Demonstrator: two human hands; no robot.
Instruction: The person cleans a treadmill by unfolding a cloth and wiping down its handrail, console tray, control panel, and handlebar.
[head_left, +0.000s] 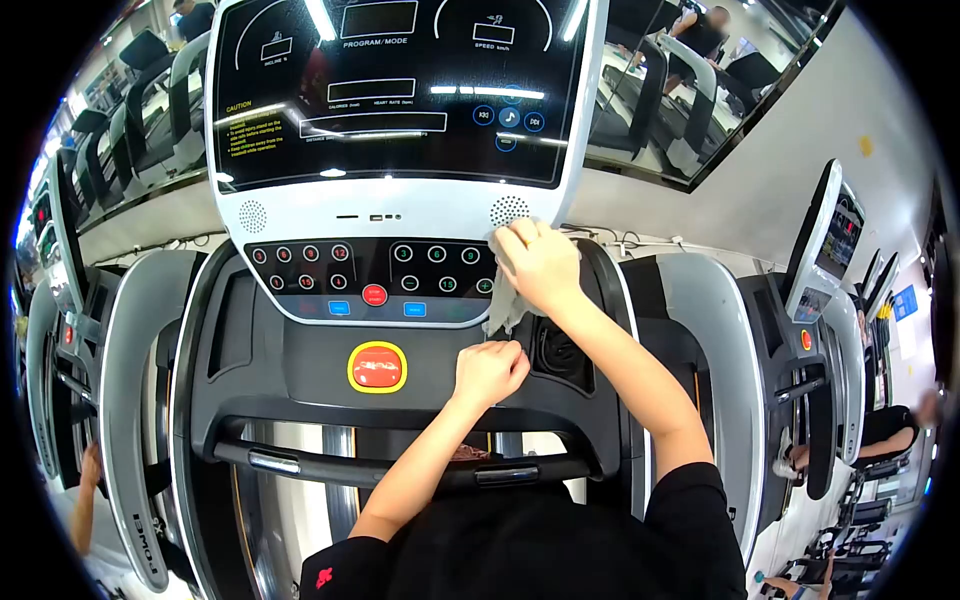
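Observation:
A treadmill console point(370, 205) with a dark glossy display fills the upper middle. My right hand point(537, 262) is closed on a grey cloth point(507, 300) at the console's lower right edge, by the round speaker grille point(509, 210). The cloth hangs down beside the plus button. Below it, my left hand point(490, 371) has its fingers curled in, just under the cloth's lower end; whether anything is inside them is hidden. A red stop button point(377, 367) with a yellow rim lies left of my left hand.
A black handlebar point(400, 470) crosses below the console. The cup recess point(563, 352) right of my left hand holds something black. Other treadmills point(825, 240) stand on both sides. A person point(890, 430) is at the far right, and another person's arm point(85, 500) shows at the lower left.

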